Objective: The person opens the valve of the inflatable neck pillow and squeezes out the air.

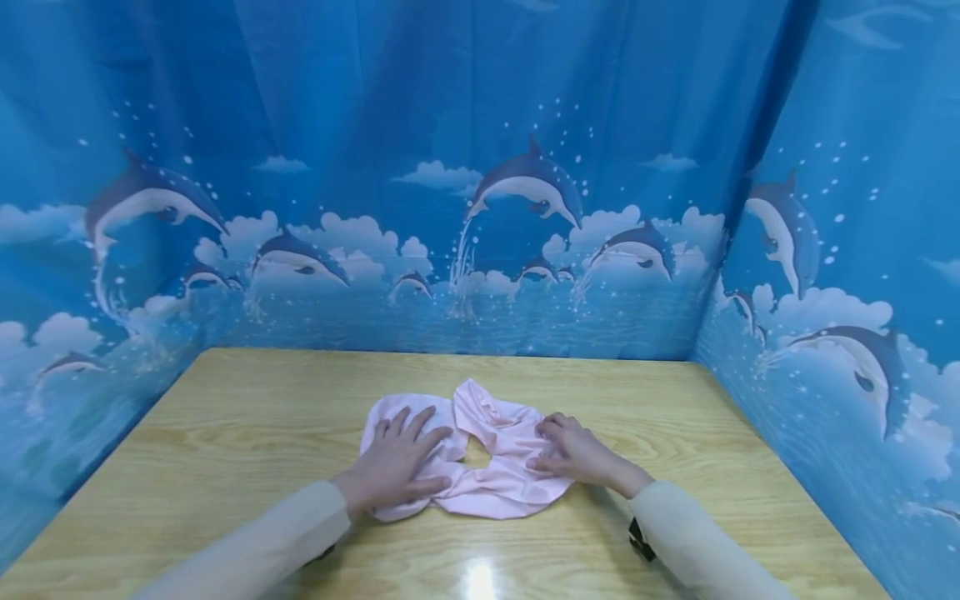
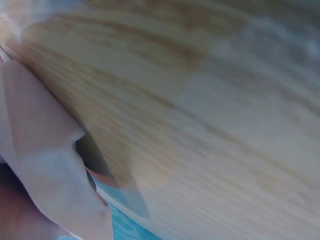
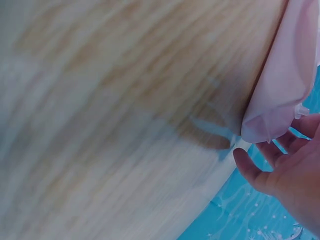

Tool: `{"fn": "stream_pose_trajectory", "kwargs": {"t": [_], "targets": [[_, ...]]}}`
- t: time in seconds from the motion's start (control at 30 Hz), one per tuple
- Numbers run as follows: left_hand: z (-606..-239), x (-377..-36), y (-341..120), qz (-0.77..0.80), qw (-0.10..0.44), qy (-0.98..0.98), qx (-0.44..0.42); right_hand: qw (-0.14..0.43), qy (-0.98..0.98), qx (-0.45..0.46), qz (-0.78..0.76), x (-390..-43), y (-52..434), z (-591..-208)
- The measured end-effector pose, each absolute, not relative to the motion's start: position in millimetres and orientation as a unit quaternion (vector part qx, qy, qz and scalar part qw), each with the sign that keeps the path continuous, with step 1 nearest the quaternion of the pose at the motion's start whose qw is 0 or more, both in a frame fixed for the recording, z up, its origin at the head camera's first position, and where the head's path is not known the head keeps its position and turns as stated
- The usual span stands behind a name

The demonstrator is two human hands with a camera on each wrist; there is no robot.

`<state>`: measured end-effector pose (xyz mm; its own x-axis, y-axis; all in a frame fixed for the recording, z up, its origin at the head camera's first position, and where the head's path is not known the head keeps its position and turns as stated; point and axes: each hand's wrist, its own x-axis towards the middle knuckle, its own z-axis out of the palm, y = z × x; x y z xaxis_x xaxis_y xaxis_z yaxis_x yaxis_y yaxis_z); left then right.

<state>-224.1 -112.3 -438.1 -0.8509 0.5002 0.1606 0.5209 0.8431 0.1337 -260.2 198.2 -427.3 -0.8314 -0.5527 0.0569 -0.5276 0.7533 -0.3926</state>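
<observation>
A rumpled pink cloth item (image 1: 517, 492) lies on the table, shaped like a ring with a gap at its middle. My left hand (image 1: 397, 467) rests flat on its left part, fingers spread. At its right edge my right hand (image 1: 581, 450) touches the fabric with loosely bent fingers. In the right wrist view, a small translucent tab (image 3: 301, 110) shows on the pink cloth (image 3: 282, 90), beside the fingers of the right hand (image 3: 295, 175); the thumb stands apart from the cloth. The left wrist view catches pale fabric (image 2: 40, 130) and only a blurred bit of hand.
The wood-grain table (image 1: 262, 408) extends around the cloth on all sides. Blue curtains (image 1: 360, 100) printed with dolphins enclose it at the back and both sides. A black band (image 1: 641, 540) sits under the right sleeve.
</observation>
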Motion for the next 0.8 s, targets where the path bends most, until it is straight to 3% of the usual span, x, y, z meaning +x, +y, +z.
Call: {"fn": "stream_pose_trajectory", "kwargs": {"t": [0.8], "targets": [[-438, -226, -115, -0.083, 0.072, -0.958, -0.265, 0.000, 0.950, -0.236, -0.205, -252, 223, -418]]}}
